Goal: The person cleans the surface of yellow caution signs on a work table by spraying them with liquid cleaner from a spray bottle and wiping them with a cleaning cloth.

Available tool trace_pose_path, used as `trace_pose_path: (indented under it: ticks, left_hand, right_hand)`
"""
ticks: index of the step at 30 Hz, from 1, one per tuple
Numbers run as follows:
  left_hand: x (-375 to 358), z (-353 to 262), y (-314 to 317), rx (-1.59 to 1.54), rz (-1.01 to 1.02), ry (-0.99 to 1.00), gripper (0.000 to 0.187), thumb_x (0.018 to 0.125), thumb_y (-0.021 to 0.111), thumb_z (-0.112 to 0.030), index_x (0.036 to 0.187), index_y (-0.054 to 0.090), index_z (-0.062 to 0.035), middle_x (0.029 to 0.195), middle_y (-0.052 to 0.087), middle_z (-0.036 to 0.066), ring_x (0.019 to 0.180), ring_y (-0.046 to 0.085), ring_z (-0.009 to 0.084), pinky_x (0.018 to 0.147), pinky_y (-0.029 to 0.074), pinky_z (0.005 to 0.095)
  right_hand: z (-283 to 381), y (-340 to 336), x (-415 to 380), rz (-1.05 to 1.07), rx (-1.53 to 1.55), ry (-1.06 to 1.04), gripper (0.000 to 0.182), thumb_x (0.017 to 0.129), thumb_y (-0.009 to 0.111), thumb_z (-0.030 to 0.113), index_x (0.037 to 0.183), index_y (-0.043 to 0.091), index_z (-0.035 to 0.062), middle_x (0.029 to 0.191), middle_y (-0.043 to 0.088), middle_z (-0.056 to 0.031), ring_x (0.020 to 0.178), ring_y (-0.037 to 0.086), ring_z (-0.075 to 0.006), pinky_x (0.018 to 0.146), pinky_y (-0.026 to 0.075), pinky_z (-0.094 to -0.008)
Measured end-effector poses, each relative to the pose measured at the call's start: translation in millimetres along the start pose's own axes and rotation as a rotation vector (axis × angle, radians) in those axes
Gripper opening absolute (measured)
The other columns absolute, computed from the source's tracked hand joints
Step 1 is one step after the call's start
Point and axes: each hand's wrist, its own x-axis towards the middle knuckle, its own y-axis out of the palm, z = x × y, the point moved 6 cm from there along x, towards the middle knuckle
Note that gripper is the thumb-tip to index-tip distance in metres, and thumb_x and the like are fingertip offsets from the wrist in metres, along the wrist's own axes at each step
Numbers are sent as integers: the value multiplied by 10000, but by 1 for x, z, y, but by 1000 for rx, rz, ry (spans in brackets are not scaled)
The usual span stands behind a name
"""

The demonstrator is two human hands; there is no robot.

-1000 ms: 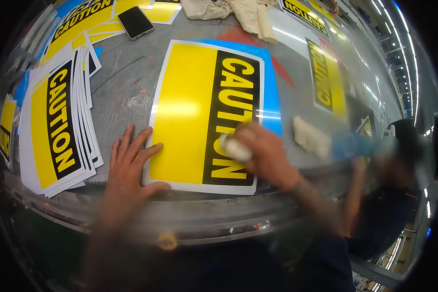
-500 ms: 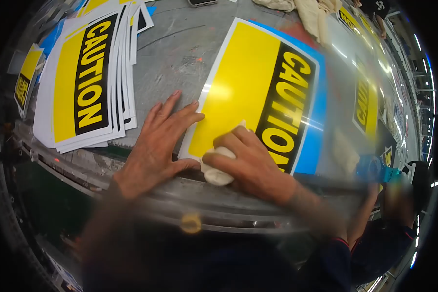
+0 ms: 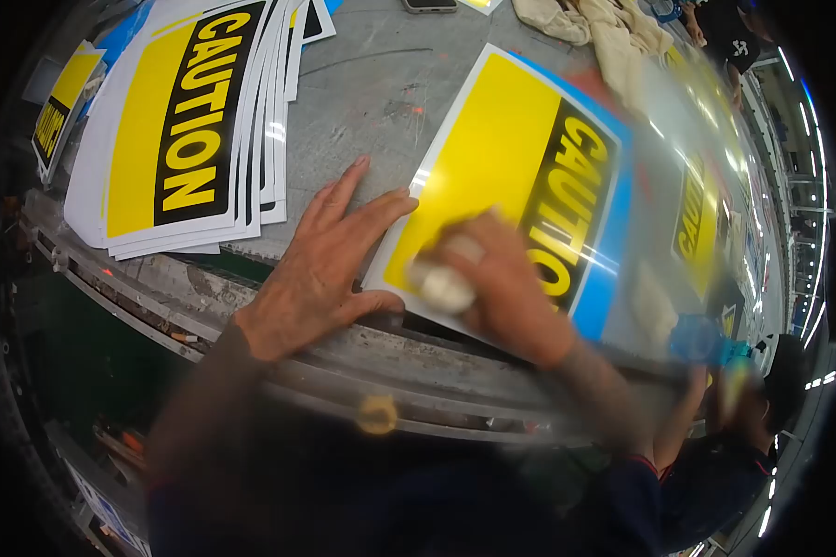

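A yellow and black CAUTION sign [image 3: 483,139] lies on the worktable, with a blue sheet [image 3: 617,232] showing past its right edge. My left hand [image 3: 330,246] rests with fingers spread at the sign's left edge; fingertips and thumb touch its border. Over the sign's lower left part, my right hand [image 3: 502,278], smeared by motion, is closed around a bunched off-white cloth [image 3: 443,286]. The palm hides some of the sign's lower lettering.
Left of my hands is a stack of CAUTION signs [image 3: 135,167], with a smaller sign [image 3: 62,107] beyond. Pale cloths [image 3: 613,46] and a phone [image 3: 430,5] lie at the back. At right, a co-worker's arm [image 3: 683,418] is near a blue-capped bottle [image 3: 736,357].
My right hand and the cloth have moved up and right over the sign. The camera view has shifted a little. My left hand stays at the sign's left edge.
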Motion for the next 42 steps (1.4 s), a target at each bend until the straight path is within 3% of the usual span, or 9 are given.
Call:
trace_pose_path:
  ticks: [3,7,11,13,18,21,28,39,42]
  left_hand:
    - [-4,-2,1,4,1,12,1065,765,944,-413,1661,464,-92,1700,507,151,1699,203,435,1368,211,624]
    - [-4,-1,-1,9,-22,-1,1058,773,937,-417,1663,465,-95,1700,509,148,1699,208,429,1371,207,621]
    - [-8,0,5,38,-31,20,1039,786,932,-394,1664,464,-96,1705,505,147,1698,210,423,1375,201,614]
    - [-7,-1,4,16,-32,-2,1026,796,923,-396,1666,463,-102,1712,499,142,1699,208,418,1378,192,617]
    - [-10,0,6,29,-47,15,1037,791,927,-394,1671,457,-108,1713,500,138,1699,212,414,1374,196,628]
    - [-8,1,6,11,-37,0,1039,791,927,-395,1672,456,-108,1713,501,138,1700,213,415,1370,200,637]
    - [-7,-1,7,17,-37,4,1059,760,944,-363,1668,466,-105,1715,507,125,1695,234,411,1367,213,633]
    - [-9,2,5,33,-43,-29,1065,755,929,-415,1669,475,-110,1710,516,112,1687,255,403,1370,230,624]
    - [-6,1,8,19,-40,-3,1077,768,925,-423,1682,455,-103,1722,494,126,1688,253,403,1367,227,624]
  right_hand:
    - [-52,-32,6,-156,-243,214,449,748,819,-7,1170,765,136,1136,679,-92,1101,639,-348,884,480,-483]
    - [20,-12,-7,22,-116,4,478,660,849,-9,1106,743,125,1135,679,-96,1106,640,-364,942,496,-468]
    - [-29,-37,-2,-42,-334,203,495,669,827,-34,1136,753,112,1145,673,-103,1126,632,-360,954,476,-482]
    - [10,-18,-3,-11,-201,61,453,693,826,-20,1119,775,127,1137,670,-98,1102,622,-343,923,460,-482]
    - [-20,-29,-3,-46,-319,197,462,693,867,14,1122,784,163,1124,678,-92,1128,627,-328,921,455,-460]
    - [6,-16,-10,23,-219,83,498,677,884,28,1145,786,169,1147,678,-73,1158,620,-318,953,456,-448]
    - [2,-25,-17,3,-198,80,422,728,855,46,1128,778,156,1146,652,-50,1092,593,-298,908,439,-473]
    - [-6,-30,-16,102,-246,78,388,728,844,55,1099,798,161,1167,667,-68,1136,612,-319,958,472,-470]
    - [-6,-14,18,-28,-285,70,334,753,825,39,1065,777,147,1166,664,-67,1108,606,-310,905,459,-476]
